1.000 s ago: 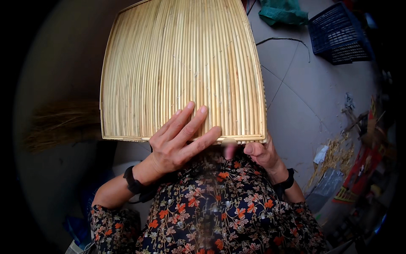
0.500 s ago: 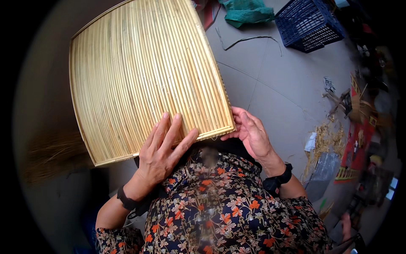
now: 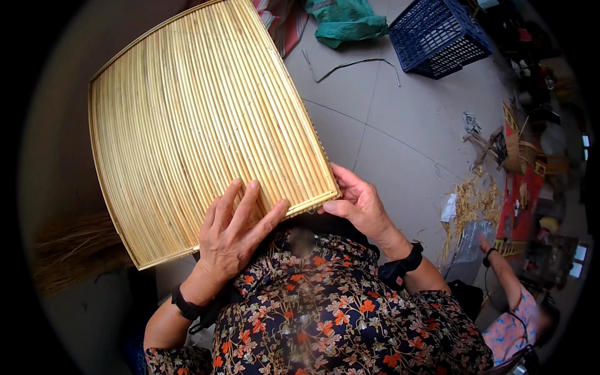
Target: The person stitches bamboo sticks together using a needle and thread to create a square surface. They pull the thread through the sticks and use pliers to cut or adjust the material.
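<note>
Over my lap lies a large, pale yellow reed panel [image 3: 181,125], made of slim stalks set side by side and edged with a thin border. My left hand [image 3: 231,234] rests on its near part, fingers spread and stretched out over the stalks. At the panel's near right corner my right hand [image 3: 359,209] is closed, with the thumb by the corner's edge and the other fingers partly hidden behind it. What lies under the panel is hidden.
A blue plastic crate [image 3: 437,40] and a green bag [image 3: 344,22] stand on the tiled floor ahead, near a bent dark strip [image 3: 356,61]. Loose straw [image 3: 478,197] lies at right, where another person's arm [image 3: 503,272] reaches in. A dry straw bundle [image 3: 78,253] sits at left.
The panel has shifted slightly left and down in view. My right thumb has come onto the panel's corner. Another person's arm and patterned sleeve now show at lower right.
</note>
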Available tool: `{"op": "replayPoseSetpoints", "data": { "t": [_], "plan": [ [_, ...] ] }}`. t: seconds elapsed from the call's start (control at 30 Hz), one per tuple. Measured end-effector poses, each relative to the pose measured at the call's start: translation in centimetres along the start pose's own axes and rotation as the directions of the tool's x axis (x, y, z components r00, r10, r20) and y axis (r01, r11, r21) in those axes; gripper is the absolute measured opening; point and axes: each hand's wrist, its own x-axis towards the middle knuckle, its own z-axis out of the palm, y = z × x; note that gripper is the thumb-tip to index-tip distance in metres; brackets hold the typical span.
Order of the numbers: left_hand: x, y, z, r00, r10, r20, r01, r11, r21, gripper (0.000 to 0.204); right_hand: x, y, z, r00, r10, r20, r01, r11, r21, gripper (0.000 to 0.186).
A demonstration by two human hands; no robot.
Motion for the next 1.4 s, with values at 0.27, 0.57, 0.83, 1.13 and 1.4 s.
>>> {"op": "replayPoseSetpoints", "data": {
  "t": [0.27,0.57,0.83,1.13,1.4],
  "plan": [
    [0.3,-0.2,-0.4,0.998,-0.039,0.039,0.041,0.998,-0.053,0.057,0.5,0.4,0.0,0.999,0.043,-0.012,-0.043,0.999,-0.002,0.073],
    [1.4,-0.1,-0.2,0.999,-0.042,0.016,0.043,0.998,-0.040,0.057,2.1,-0.9,-1.6,0.998,0.055,-0.019,-0.054,0.998,0.041,0.068],
    [1.1,-1.0,-1.3,1.000,-0.027,0.001,0.027,0.987,-0.157,0.055,3.0,-9.3,5.8,0.636,-0.668,0.386,0.717,0.325,-0.617,0.039],
    [2.0,-1.0,-0.9,0.972,-0.054,-0.228,0.003,0.975,-0.220,0.036,2.9,-6.6,12.4,0.621,-0.338,0.707,0.728,0.584,-0.360,0.034],
    [2.0,-1.1,-1.1,0.997,-0.063,-0.054,0.050,0.974,-0.221,0.052,4.8,-3.7,15.9,0.347,-0.307,0.886,0.869,0.461,-0.181,0.042]
  ]
}}
